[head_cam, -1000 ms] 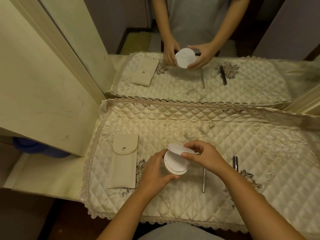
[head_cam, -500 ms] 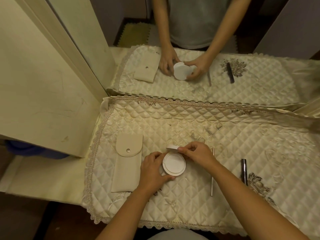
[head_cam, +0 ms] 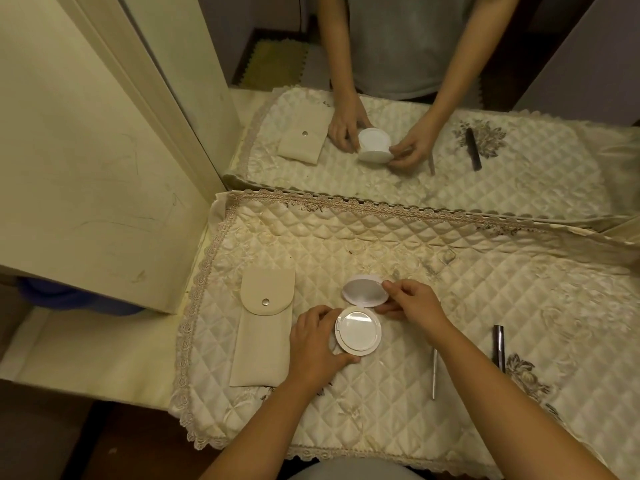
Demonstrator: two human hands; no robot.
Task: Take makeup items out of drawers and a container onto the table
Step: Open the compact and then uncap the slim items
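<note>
On the cream quilted satin cloth with a lace border [head_cam: 398, 403], at the left, lay a flat beige pouch with a rounded flap and a metal snap button [head_cam: 264, 326]. Just beside it, the left hand [head_cam: 313, 344] gripped the rim of the round white plastic compact [head_cam: 358, 329], which rested on the cloth with its smooth lid standing open. The right hand [head_cam: 414, 303] pinched the edge of that lid between thumb and fingers. Further right lay a thin silver metal stick [head_cam: 434, 373], then a dark slim tube [head_cam: 498, 347], well apart from the hands.
</note>
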